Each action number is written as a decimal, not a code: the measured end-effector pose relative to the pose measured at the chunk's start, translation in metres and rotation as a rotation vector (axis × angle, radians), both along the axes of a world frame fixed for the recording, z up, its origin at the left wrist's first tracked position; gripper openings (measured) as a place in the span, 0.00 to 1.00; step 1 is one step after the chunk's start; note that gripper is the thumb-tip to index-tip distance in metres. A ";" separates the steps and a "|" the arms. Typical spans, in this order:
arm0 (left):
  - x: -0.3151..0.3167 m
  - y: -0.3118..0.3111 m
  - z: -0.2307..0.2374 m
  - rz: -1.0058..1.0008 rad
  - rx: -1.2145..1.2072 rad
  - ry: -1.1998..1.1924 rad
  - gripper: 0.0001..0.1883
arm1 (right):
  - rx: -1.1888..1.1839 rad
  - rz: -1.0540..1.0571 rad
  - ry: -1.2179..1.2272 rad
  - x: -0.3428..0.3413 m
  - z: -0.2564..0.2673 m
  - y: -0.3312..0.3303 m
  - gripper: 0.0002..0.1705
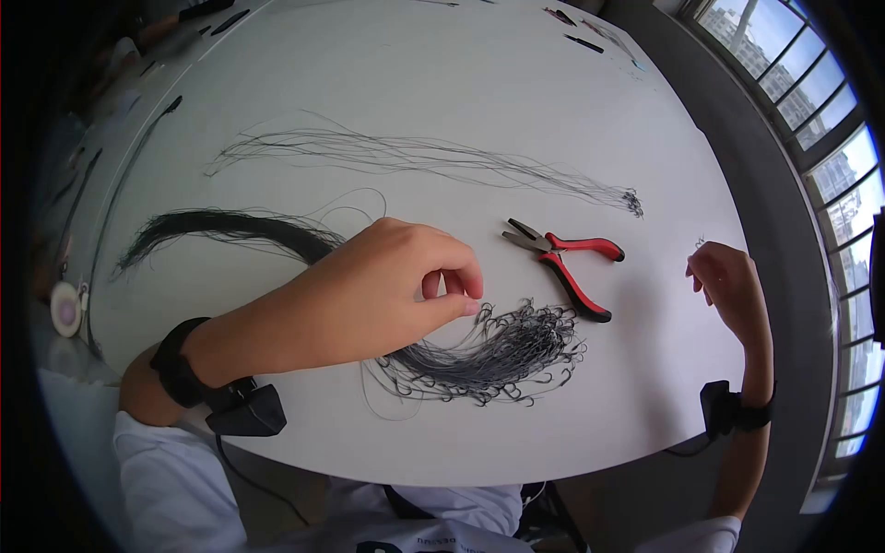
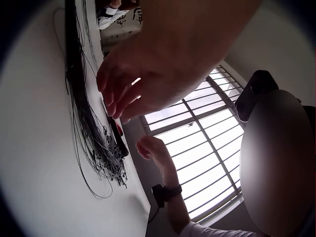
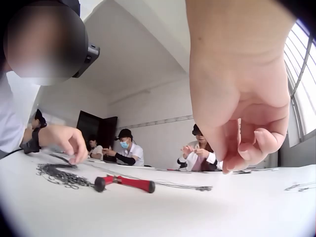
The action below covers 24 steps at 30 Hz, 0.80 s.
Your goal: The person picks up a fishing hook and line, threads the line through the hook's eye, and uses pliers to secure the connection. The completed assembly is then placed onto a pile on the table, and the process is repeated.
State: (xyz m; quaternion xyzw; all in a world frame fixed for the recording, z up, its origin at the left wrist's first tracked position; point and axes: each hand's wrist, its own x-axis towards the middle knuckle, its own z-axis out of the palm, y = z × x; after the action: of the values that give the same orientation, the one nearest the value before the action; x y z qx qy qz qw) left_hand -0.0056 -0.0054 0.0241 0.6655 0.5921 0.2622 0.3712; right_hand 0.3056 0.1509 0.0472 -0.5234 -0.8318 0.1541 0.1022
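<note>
A thick bundle of dark fishing hooks on lines lies on the white table, its line ends trailing to the far left. Over the bundle is my left hand, index finger bent and thumb tip close to it, right beside the nearest hooks. No object shows in its loosely bent fingers in the left wrist view. My right hand hangs over the table's right edge with fingers loosely curled and nothing visible in them. A few separate hooks lie near it. Red-handled pliers lie open between the hands.
A thinner bunch of hooked lines stretches across the table beyond the pliers. A black-handled tool lies at the far right, a pale roll at the left edge. Other people sit across the table. A barred window is to the right.
</note>
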 end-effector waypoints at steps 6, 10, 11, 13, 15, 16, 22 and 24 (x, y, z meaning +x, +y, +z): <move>0.001 0.004 -0.021 -0.097 0.148 0.113 0.04 | -0.120 0.675 0.289 -0.100 -0.019 -0.053 0.04; 0.001 0.004 -0.029 -0.076 0.188 0.085 0.03 | -0.114 0.838 0.375 -0.121 -0.042 -0.053 0.07; 0.001 0.005 -0.031 -0.073 0.181 0.088 0.03 | -0.078 0.896 0.417 -0.124 -0.046 -0.052 0.07; 0.000 0.006 -0.033 -0.043 0.228 0.048 0.03 | -0.079 0.924 0.397 -0.124 -0.047 -0.051 0.08; -0.001 0.006 -0.035 -0.023 0.226 0.011 0.04 | -0.017 0.918 0.365 -0.125 -0.050 -0.050 0.08; -0.002 0.007 -0.036 -0.005 0.233 -0.024 0.05 | 0.000 0.919 0.374 -0.126 -0.055 -0.049 0.08; -0.009 0.011 -0.045 -0.012 0.319 -0.108 0.06 | -0.024 0.948 0.399 -0.128 -0.061 -0.044 0.09; -0.010 0.012 -0.045 -0.026 0.332 -0.111 0.06 | -0.022 0.934 0.414 -0.128 -0.061 -0.045 0.10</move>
State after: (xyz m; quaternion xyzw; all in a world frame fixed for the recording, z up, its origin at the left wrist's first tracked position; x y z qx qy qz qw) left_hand -0.0152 0.0064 -0.0208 0.7099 0.5104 0.3879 0.2916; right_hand 0.1776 0.1062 -0.0139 -0.0553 -0.9376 0.2926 0.1795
